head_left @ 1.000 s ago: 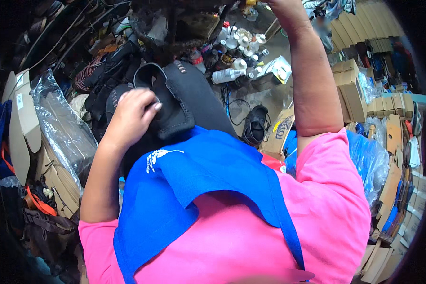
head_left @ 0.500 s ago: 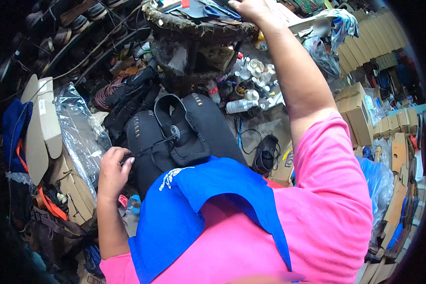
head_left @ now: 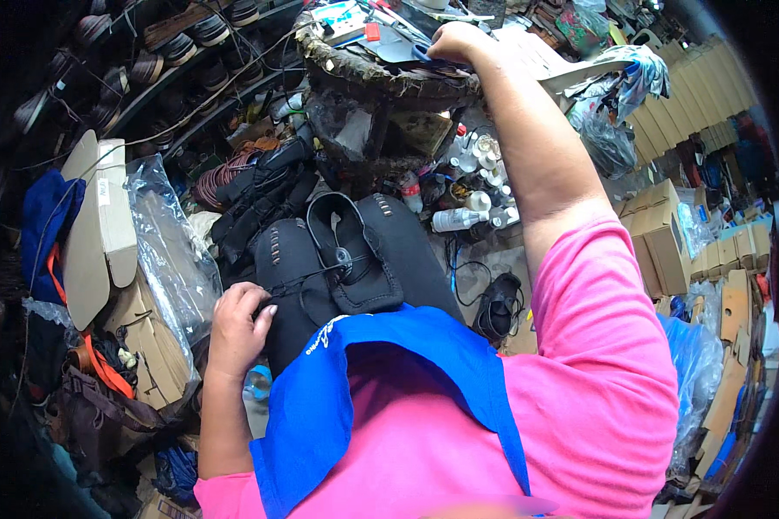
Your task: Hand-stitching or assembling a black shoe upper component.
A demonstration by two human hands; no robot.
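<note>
A black shoe upper (head_left: 381, 278) rests between my dark-clad knees, its opening facing up. Black thread (head_left: 307, 278) runs from a small tangle inside it toward my left hand (head_left: 238, 327). The thumb and fingers of that hand are pinched together on the thread, left of the shoe. My right arm reaches far forward to the round worktable (head_left: 389, 85). There my right hand (head_left: 460, 43) is closed on blue-handled scissors (head_left: 421, 53), most of them hidden beneath the fingers.
White bottles (head_left: 460, 220) crowd the floor below the worktable. A black shoe (head_left: 498, 303) with loose cords lies right of my knees. Cardboard (head_left: 104, 233) and clear plastic (head_left: 169, 251) stand at left. Cardboard boxes (head_left: 658, 238) are stacked at right. Shoes fill racks (head_left: 177, 52) at far left.
My right hand has moved left onto the scissors and closed on them. My left hand still pinches the thread. The whole view has shifted, so things appear lower and further right.
</note>
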